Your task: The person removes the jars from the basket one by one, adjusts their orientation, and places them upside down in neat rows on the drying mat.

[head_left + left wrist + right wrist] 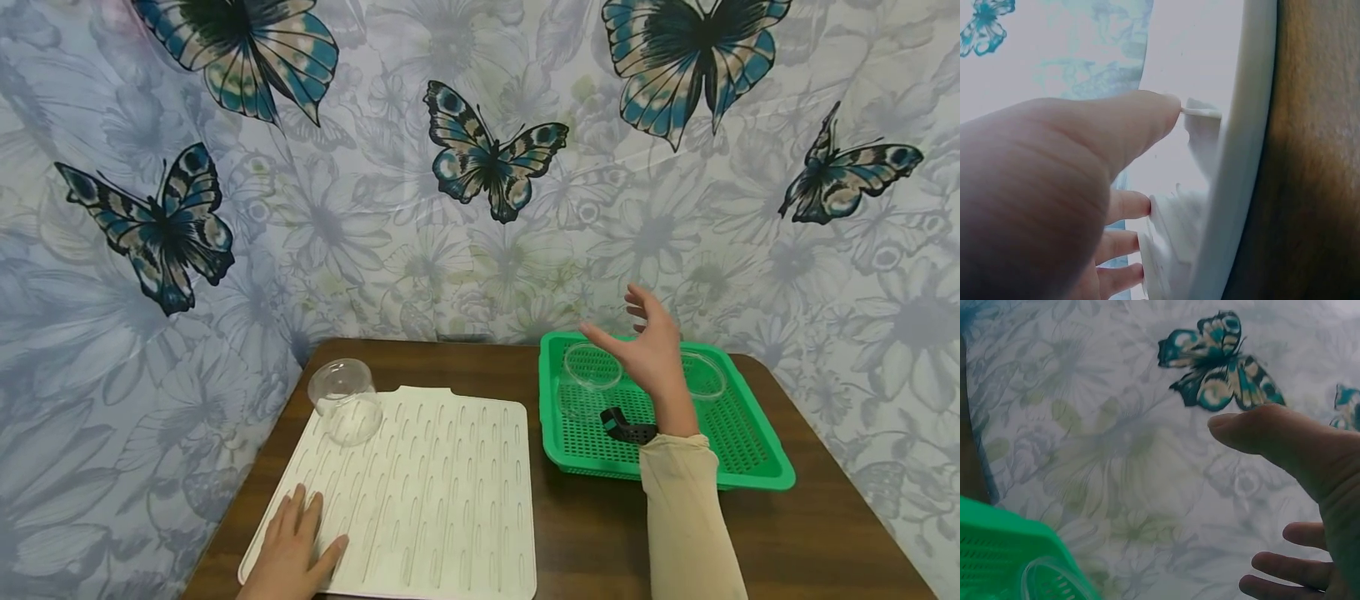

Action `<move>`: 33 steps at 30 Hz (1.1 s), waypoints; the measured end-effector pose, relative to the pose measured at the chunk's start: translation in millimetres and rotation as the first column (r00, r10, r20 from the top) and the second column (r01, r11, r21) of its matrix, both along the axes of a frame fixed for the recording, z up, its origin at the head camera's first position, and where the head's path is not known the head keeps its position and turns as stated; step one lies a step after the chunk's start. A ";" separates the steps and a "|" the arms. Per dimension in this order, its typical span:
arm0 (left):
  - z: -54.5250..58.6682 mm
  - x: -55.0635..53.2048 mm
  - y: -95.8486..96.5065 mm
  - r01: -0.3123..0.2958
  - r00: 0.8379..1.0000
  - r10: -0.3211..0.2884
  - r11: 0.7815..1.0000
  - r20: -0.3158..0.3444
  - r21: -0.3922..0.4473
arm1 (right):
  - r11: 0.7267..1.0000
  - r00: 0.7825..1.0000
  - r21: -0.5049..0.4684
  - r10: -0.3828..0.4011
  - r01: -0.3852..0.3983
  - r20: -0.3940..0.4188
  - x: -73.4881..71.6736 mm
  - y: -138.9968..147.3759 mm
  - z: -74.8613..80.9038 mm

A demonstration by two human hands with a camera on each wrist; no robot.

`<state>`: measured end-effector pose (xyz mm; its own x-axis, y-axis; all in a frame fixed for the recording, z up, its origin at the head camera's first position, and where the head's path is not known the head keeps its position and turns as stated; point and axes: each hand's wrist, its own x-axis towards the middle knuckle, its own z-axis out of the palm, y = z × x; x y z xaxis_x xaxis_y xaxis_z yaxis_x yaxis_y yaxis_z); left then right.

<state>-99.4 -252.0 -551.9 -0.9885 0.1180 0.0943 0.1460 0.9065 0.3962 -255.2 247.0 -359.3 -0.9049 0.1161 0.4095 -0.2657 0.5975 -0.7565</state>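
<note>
My left hand [288, 546] rests with spread fingers on the near left part of a white ridged drying board [450, 483]. In the left wrist view the thumb [1141, 119] and fingertips touch its surface. A clear round container [352, 421] stands on the far left corner of the board. Raised over a green perforated basket [555, 446], my right hand [651, 354] holds nothing; thumb and fingers are apart. Inside the basket are two clear round containers, one left [592, 386] and one right [708, 392] of the right hand, the latter partly hidden.
The board and basket stand side by side on a brown wooden table [592, 533], with a strip of wood between them. A cloth [360, 250] printed with butterflies hangs behind. A black wrist strap [626, 429] sits on the right wrist above the basket.
</note>
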 end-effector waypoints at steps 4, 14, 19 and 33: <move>-0.3 -0.8 0.9 -0.003 1.000 0.003 1.000 0.007 0.003 | 1.000 0.996 0.012 -0.018 0.017 0.085 -3.3 8.7 -14.5; -0.1 -0.6 3.5 0.005 1.000 -0.005 1.000 -0.010 -0.001 | 0.999 0.950 0.022 -0.031 0.025 0.310 -15.2 20.8 -55.3; 0.3 -0.3 3.4 0.009 1.000 -0.010 1.000 -0.029 -0.012 | 1.000 0.924 0.027 -0.004 -0.007 0.383 -16.7 23.8 -70.1; -1.3 0.5 0.8 0.004 1.000 -0.005 1.000 -0.030 -0.013 | 0.995 0.877 0.046 0.055 -0.087 0.477 -22.3 25.5 -84.8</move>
<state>-98.9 -251.2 -553.2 -0.9848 0.1240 0.1220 0.1617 0.9110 0.3795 -277.5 272.6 -444.1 -0.9972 0.0323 -0.0667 0.0719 0.6424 -0.7630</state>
